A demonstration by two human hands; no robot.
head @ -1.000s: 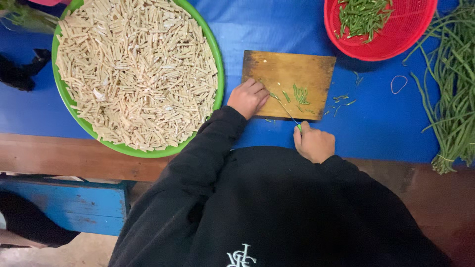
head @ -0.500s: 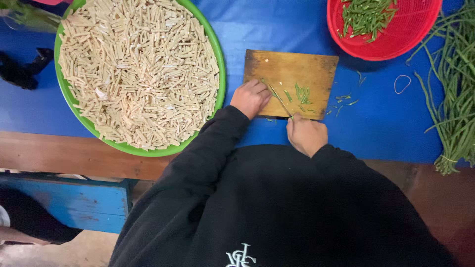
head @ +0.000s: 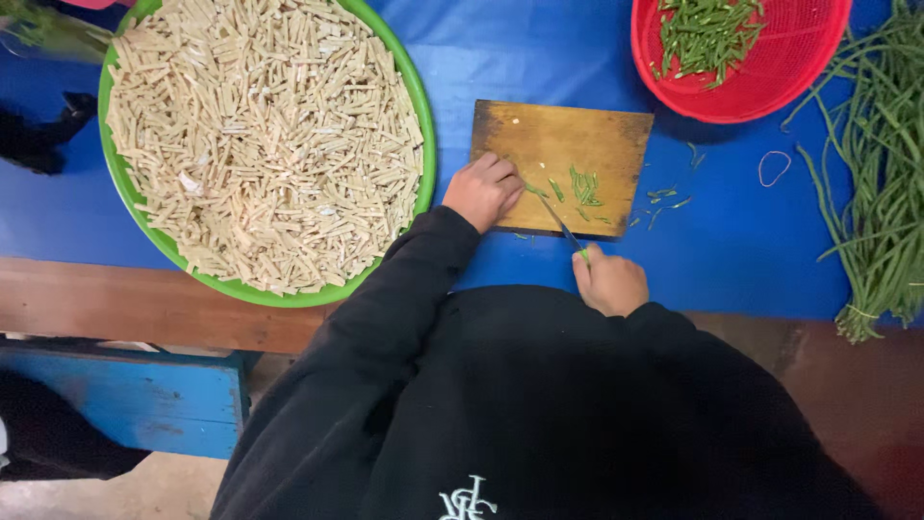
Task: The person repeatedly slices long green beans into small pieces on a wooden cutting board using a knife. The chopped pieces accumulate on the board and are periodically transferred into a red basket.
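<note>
Risk first: my left hand point(head: 483, 190) sits curled, fingers tucked, on the left part of the wooden cutting board point(head: 561, 166), pinning down what I judge to be the end of a green bean point(head: 532, 190), though the fingers hide most of it. My right hand point(head: 608, 281) is closed around the handle of a knife point(head: 556, 220), blade angled up across the board's near edge toward the left knuckles. Blade tip is just beside those fingers. If the left hand doesn't back off between cuts, I'd expect a nick.

Second risk: the board lies near the table edge on the blue table cover point(head: 731, 250), and a few cut pieces point(head: 662, 197) already lie off the board to its right. More could scatter or roll off.

Third: my dark sleeve hangs close to the green tray point(head: 421, 125) of pale cut sticks; a wide elbow swing could bump its rim.

The bean itself: thin, green, mostly hidden. Short chopped bits point(head: 582, 185) lie mid-board. More chopped green fills the red basket point(head: 818, 67) top right; uncut long beans point(head: 881, 193) lie bundled along the right edge.
</note>
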